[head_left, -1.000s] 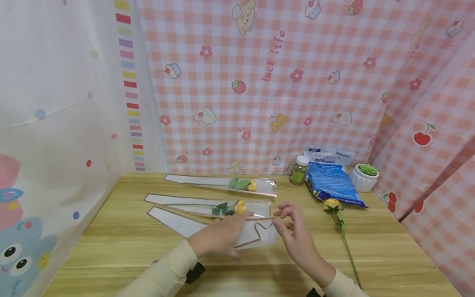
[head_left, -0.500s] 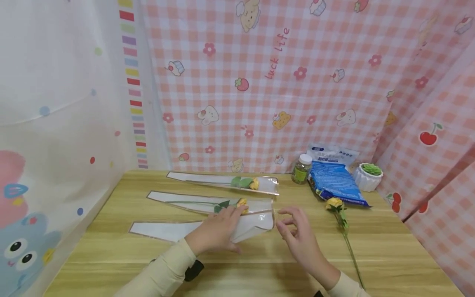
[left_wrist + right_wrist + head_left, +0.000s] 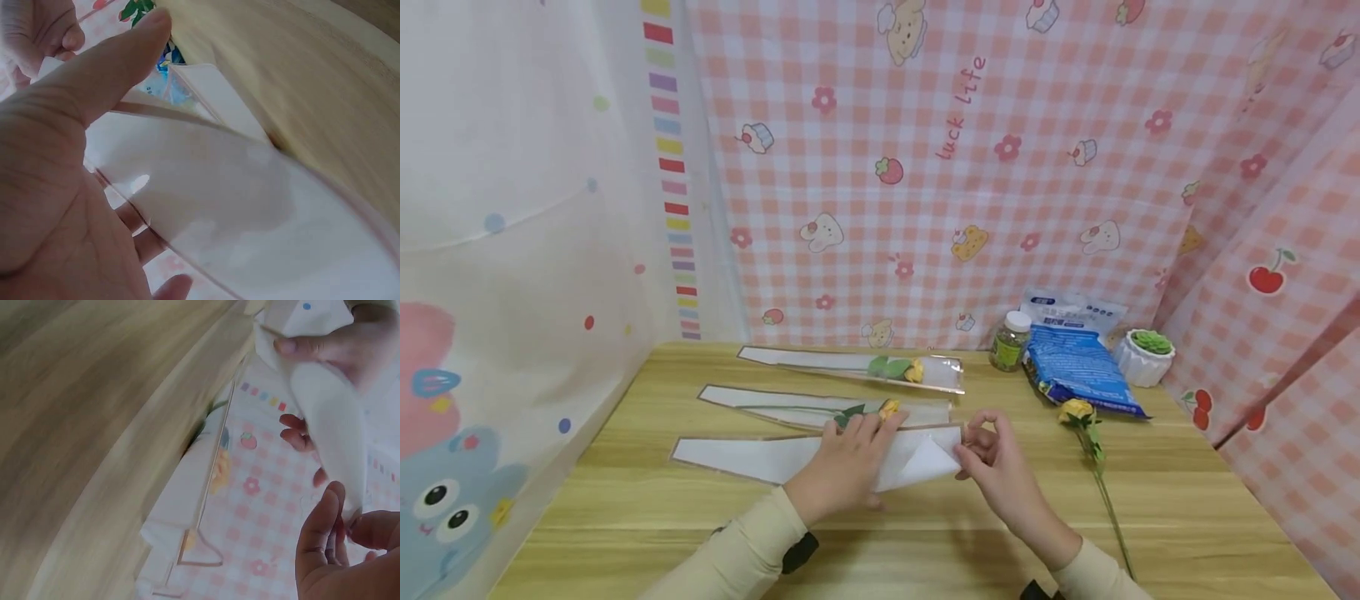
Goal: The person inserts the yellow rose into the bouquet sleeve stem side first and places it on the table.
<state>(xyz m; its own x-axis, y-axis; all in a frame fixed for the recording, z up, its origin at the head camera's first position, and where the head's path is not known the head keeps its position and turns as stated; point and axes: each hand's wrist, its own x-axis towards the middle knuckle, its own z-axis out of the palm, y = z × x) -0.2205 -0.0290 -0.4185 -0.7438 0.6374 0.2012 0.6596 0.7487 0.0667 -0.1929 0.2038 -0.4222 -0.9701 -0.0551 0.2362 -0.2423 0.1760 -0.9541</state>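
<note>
A long white flower sleeve [image 3: 745, 457] with a brown border is raised between my two hands. My left hand [image 3: 842, 471] holds it near the middle; in the left wrist view the thumb [image 3: 106, 72] lies on one face and the fingers lie behind the other. With thumb and fingertips, my right hand [image 3: 1003, 475] pinches the wide end's corner, as the right wrist view of the sleeve [image 3: 331, 406] also shows. A flap near that end is folded over. Just behind, a yellow rose [image 3: 889, 409] lies in a second sleeve [image 3: 722, 398], partly hidden by my left hand.
Farther back lies a third sleeve [image 3: 820, 359] with a yellow rose inside. A loose yellow rose [image 3: 1077, 412] lies on the right of the wooden table [image 3: 625, 517]. A jar [image 3: 1009, 343], a blue bag [image 3: 1070, 367] and a potted succulent [image 3: 1145, 360] stand at the back right.
The front sleeve has shifted and turned so its wide end meets my right hand. The right fingers, apart from it half a second ago, now pinch its corner. My left hand stays on the sleeve.
</note>
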